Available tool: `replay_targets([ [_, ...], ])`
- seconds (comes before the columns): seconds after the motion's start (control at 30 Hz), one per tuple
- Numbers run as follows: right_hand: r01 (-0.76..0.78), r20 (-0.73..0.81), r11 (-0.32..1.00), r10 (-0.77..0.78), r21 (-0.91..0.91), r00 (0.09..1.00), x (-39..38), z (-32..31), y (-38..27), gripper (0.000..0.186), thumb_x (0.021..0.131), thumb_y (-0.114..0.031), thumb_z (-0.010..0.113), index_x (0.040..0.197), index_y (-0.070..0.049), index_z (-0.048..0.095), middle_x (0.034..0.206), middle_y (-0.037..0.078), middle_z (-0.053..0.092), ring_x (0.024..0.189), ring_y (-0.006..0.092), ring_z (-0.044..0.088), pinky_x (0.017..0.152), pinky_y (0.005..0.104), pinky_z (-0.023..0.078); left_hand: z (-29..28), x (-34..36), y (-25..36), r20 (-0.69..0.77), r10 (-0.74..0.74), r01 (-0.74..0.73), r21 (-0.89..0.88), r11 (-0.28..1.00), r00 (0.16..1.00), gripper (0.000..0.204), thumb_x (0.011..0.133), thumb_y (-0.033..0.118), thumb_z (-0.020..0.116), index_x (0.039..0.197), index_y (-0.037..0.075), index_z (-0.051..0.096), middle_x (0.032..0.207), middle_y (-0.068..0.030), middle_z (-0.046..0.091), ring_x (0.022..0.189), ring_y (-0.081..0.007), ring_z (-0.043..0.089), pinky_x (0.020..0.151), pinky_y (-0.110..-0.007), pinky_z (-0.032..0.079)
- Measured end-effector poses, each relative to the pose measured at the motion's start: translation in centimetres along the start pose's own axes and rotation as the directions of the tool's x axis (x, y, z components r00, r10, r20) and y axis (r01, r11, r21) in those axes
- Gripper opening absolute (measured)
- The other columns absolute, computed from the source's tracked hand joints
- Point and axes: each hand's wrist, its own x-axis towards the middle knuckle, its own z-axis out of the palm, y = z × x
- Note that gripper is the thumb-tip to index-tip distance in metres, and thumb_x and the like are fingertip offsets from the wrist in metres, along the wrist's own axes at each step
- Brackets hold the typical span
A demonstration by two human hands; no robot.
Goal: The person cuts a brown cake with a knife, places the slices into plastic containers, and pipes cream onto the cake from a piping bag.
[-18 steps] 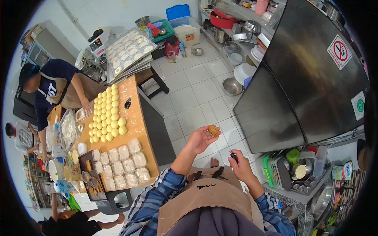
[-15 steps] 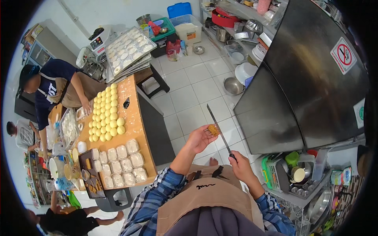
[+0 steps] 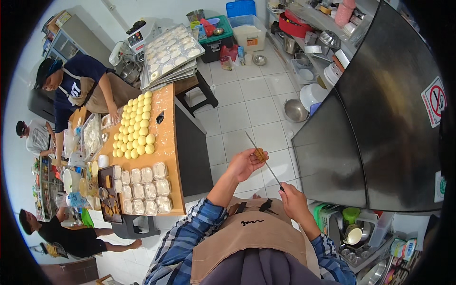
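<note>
Out over the tiled floor, my left hand (image 3: 244, 166) holds a small brown food piece (image 3: 260, 155) in cupped fingers. My right hand (image 3: 294, 202) is closed on the black handle of a long, thin knife (image 3: 272, 171), whose blade crosses at the brown piece and points up toward the far left. To the left, the wooden-topped table (image 3: 162, 101) carries rows of pale yellow dough balls (image 3: 141, 126), filled plastic tubs (image 3: 149, 191) and a dark tray (image 3: 112, 214) with brown pieces.
Three other people (image 3: 87, 99) (image 3: 34, 139) (image 3: 71, 236) are at the left. Stacked trays (image 3: 169, 52) sit on a stool (image 3: 203, 95). A black appliance (image 3: 394, 128) stands at the right, with dishes in a rack (image 3: 354, 230) below it. Bowls and pots fill shelves (image 3: 308, 47) at the back right.
The knife blade has come up into view and now lies against the brown piece. The view has shifted slightly, bringing more of the lower-left person into sight.
</note>
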Motion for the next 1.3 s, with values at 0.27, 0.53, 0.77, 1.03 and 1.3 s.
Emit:
replay_targets([
  [0.27,0.0,0.062,1.0,0.0,-0.004,0.998,1.3,-1.0,0.6,0.029,0.089,-0.021,0.048,0.113,-0.004,0.05,0.095,0.017,0.059,0.079,0.0371,0.059,0.068,0.044,0.048,0.4,0.7,0.7,-0.039,0.059,-0.059,-0.001,0.998,0.997,0.033,0.095,0.019,0.033,0.113,-0.005,0.047,0.113,-0.0199,0.056,0.109,-0.0291,0.054,0.095,-0.038,0.043],
  [0.53,0.054,0.063,0.998,-0.052,-0.022,0.997,2.1,-1.3,0.6,0.029,0.089,-0.021,0.049,0.113,-0.005,0.05,0.094,0.017,0.059,0.078,0.037,0.059,0.067,0.0443,0.048,-0.1,0.5,1.1,-0.047,0.088,-0.088,0.001,0.996,0.995,0.033,0.095,0.019,0.034,0.114,-0.005,0.047,0.114,-0.0198,0.055,0.109,-0.0292,0.054,0.095,-0.038,0.043],
  [0.77,0.091,0.069,0.995,-0.087,-0.043,0.994,2.3,-1.0,1.0,0.029,0.089,-0.022,0.048,0.113,-0.006,0.051,0.092,0.017,0.059,0.077,0.0377,0.059,0.066,0.0451,0.048,-0.1,-0.2,1.2,-0.088,0.091,-0.092,-0.013,0.996,0.992,0.032,0.095,0.02,0.034,0.115,-0.002,0.047,0.115,-0.0196,0.055,0.11,-0.0288,0.053,0.095,-0.037,0.042],
  [1.03,0.164,0.068,0.985,-0.16,-0.05,0.985,2.5,-0.4,0.1,0.028,0.088,-0.02,0.048,0.112,-0.006,0.051,0.089,0.017,0.058,0.074,0.0374,0.059,0.064,0.0454,0.048,-1.0,-1.8,0.6,-0.103,0.133,-0.139,-0.053,0.989,0.986,0.03,0.093,0.019,0.038,0.112,-0.001,0.05,0.112,-0.0167,0.057,0.108,-0.0278,0.054,0.094,-0.037,0.043],
  [1.3,0.196,0.131,0.981,-0.193,-0.008,0.972,2.2,0.6,-1.8,0.027,0.087,-0.019,0.049,0.11,-0.006,0.051,0.086,0.016,0.058,0.073,0.0363,0.059,0.063,0.0445,0.047,-3.0,-4.8,-0.6,-0.192,0.146,-0.172,-0.127,0.977,0.971,0.025,0.093,0.016,0.039,0.104,-0.002,0.051,0.104,-0.017,0.061,0.097,-0.0257,0.06,0.085,-0.034,0.049],
])
